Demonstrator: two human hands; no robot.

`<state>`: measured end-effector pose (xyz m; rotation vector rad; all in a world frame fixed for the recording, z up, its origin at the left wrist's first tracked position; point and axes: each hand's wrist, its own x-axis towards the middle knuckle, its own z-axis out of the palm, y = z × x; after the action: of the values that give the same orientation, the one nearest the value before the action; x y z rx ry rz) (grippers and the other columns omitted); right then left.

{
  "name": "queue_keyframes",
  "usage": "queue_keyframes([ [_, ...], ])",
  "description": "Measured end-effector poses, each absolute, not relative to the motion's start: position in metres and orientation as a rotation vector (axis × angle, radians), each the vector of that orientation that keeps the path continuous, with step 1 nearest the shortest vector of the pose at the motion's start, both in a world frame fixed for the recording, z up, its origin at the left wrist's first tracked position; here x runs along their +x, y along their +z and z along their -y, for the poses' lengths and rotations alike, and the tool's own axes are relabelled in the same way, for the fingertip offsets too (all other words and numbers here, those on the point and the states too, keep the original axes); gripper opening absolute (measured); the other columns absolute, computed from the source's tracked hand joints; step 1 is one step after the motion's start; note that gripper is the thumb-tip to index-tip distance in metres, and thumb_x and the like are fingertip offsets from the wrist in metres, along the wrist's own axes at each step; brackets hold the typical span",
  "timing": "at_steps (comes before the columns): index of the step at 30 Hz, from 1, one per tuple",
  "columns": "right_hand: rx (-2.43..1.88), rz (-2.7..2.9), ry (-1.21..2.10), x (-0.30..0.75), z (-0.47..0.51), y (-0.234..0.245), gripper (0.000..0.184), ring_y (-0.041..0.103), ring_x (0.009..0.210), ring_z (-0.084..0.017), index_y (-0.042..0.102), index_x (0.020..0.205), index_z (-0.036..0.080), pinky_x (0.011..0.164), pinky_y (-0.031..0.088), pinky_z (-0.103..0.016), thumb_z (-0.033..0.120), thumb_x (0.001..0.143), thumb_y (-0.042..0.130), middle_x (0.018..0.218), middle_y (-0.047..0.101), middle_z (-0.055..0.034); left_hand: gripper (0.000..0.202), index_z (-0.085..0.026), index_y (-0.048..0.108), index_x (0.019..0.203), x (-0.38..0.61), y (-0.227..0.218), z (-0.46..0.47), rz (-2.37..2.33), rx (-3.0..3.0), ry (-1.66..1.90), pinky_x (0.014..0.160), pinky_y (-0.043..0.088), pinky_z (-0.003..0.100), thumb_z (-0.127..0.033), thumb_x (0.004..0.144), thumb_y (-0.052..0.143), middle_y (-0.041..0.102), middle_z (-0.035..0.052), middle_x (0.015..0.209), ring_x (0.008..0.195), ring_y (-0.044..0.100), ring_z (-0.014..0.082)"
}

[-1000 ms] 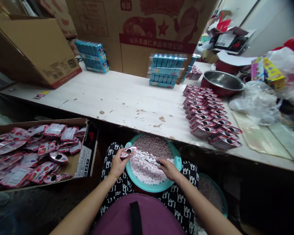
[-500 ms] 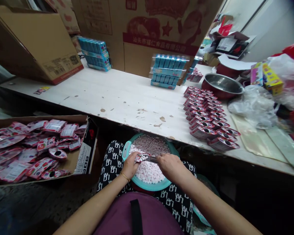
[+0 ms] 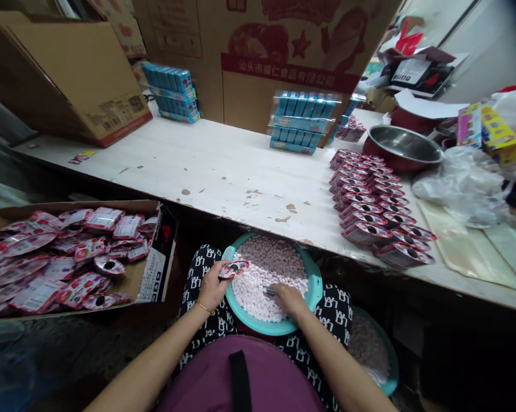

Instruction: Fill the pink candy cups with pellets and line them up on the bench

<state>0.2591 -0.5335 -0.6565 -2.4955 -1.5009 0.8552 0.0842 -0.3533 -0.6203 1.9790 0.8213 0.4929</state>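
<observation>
My left hand (image 3: 212, 289) grips a small red-and-pink printed packet (image 3: 235, 268) with a dark oval on its top, over the left rim of a turquoise basin (image 3: 315, 284). White and pale pink pellets (image 3: 253, 300), like small candies, fill the basin, which sits at my lap. Low over the pellets, my right hand (image 3: 289, 300) is closed around a small metal scoop (image 3: 270, 292). The fingers hide its handle, and its tip is at the pellets.
Left of my knees, an open carton (image 3: 155, 269) holds many similar packets. Rows of packets (image 3: 369, 209) stand on the white table (image 3: 223, 171), near a steel bowl (image 3: 404, 146) and plastic bags (image 3: 451, 186). Blue packs (image 3: 303, 123) lean against a large carton (image 3: 284, 86). Another basin (image 3: 393, 355) sits lower right.
My hands have moved apart. The scoop has left the packet's opening and dropped to the pellets, while my left hand has shifted left with the packet. The view has turned slightly.
</observation>
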Motion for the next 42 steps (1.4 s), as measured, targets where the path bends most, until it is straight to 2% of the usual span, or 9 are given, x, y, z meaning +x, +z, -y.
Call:
queue_keyframes([
  [4, -2.349, 1.435, 0.917, 0.276, 0.546, -0.64, 0.036, 0.054, 0.101, -0.017, 0.056, 0.112, 0.02, 0.085, 0.041, -0.027, 0.016, 0.077, 0.045, 0.109, 0.061, -0.0043, 0.032, -0.019, 0.053, 0.103, 0.078, -0.615, 0.351, -0.844, 1.995, 0.495, 0.085, 0.042, 0.031, -0.022, 0.071, 0.054, 0.061, 0.0044, 0.103, 0.094, 0.057, 0.0191],
  [9, -2.082, 1.336, 0.907, 0.292, 0.566, -0.585, 0.038, 0.053, 0.101, -0.017, 0.054, 0.115, 0.019, 0.088, 0.039, -0.027, 0.019, 0.078, 0.047, 0.11, 0.06, -0.005, 0.032, -0.019, 0.053, 0.103, 0.085, -0.624, 0.361, -0.776, 2.024, 0.465, 0.087, 0.041, 0.031, -0.017, 0.071, 0.052, 0.06, 0.0049, 0.105, 0.098, 0.055, 0.0192],
  [15, -2.484, 1.735, 0.576, 0.262, 0.547, -0.519, 0.034, 0.058, 0.086, -0.02, 0.054, 0.114, 0.024, 0.072, 0.042, -0.029, 0.021, 0.083, 0.041, 0.093, 0.062, -0.0066, 0.033, -0.018, 0.053, 0.103, 0.104, -0.626, 0.384, -0.634, 2.049, 0.433, 0.087, 0.041, 0.031, -0.012, 0.07, 0.051, 0.059, 0.0042, 0.101, 0.096, 0.055, 0.0181],
  [20, -2.6, 1.894, 0.396, 0.252, 0.548, -0.496, 0.032, 0.059, 0.078, -0.018, 0.056, 0.109, 0.023, 0.066, 0.042, -0.026, 0.017, 0.083, 0.038, 0.085, 0.061, -0.0061, 0.034, -0.017, 0.053, 0.101, 0.107, -0.623, 0.387, -0.625, 1.999, 0.437, 0.084, 0.043, 0.03, -0.01, 0.067, 0.053, 0.06, 0.0033, 0.098, 0.091, 0.056, 0.0172],
  [23, -2.563, 1.743, 0.408, 0.261, 0.56, -0.497, 0.035, 0.058, 0.085, -0.017, 0.051, 0.117, 0.022, 0.07, 0.043, -0.026, 0.022, 0.086, 0.036, 0.093, 0.061, -0.0068, 0.035, -0.017, 0.052, 0.101, 0.104, -0.627, 0.382, -0.652, 1.975, 0.43, 0.079, 0.045, 0.028, -0.008, 0.067, 0.052, 0.062, 0.0019, 0.093, 0.085, 0.058, 0.0159],
  [27, -2.469, 1.449, 0.469, 0.276, 0.574, -0.516, 0.035, 0.057, 0.094, -0.018, 0.053, 0.115, 0.021, 0.08, 0.044, -0.029, 0.031, 0.084, 0.039, 0.104, 0.061, -0.0056, 0.039, -0.018, 0.053, 0.105, 0.1, -0.622, 0.372, -0.533, 2.404, 0.444, 0.09, 0.039, 0.036, -0.002, 0.07, 0.046, 0.06, 0.0054, 0.105, 0.102, 0.052, 0.02],
  [30, -2.445, 1.31, 0.524, 0.281, 0.578, -0.534, 0.034, 0.057, 0.094, -0.02, 0.056, 0.111, 0.022, 0.081, 0.043, -0.031, 0.034, 0.082, 0.042, 0.104, 0.062, -0.0043, 0.035, -0.022, 0.055, 0.105, 0.096, -0.606, 0.364, -0.474, 2.728, 0.437, 0.089, 0.036, 0.041, -0.005, 0.078, 0.042, 0.059, 0.0055, 0.108, 0.106, 0.049, 0.0227],
  [35, -2.385, 1.231, 0.531, 0.281, 0.579, -0.556, 0.035, 0.057, 0.097, -0.021, 0.057, 0.109, 0.021, 0.083, 0.042, -0.032, 0.035, 0.081, 0.043, 0.108, 0.061, -0.0061, 0.034, -0.022, 0.055, 0.107, 0.09, -0.585, 0.353, -0.469, 2.802, 0.411, 0.083, 0.039, 0.034, -0.006, 0.078, 0.045, 0.06, 0.005, 0.106, 0.101, 0.049, 0.0198],
  [42, -2.356, 1.189, 0.575, 0.285, 0.583, -0.572, 0.036, 0.056, 0.098, -0.021, 0.057, 0.11, 0.02, 0.084, 0.041, -0.032, 0.036, 0.081, 0.042, 0.11, 0.06, -0.0069, 0.037, -0.021, 0.055, 0.109, 0.094, -0.581, 0.351, -0.488, 2.785, 0.412, 0.086, 0.039, 0.035, -0.005, 0.077, 0.044, 0.059, 0.0051, 0.107, 0.101, 0.048, 0.0203],
])
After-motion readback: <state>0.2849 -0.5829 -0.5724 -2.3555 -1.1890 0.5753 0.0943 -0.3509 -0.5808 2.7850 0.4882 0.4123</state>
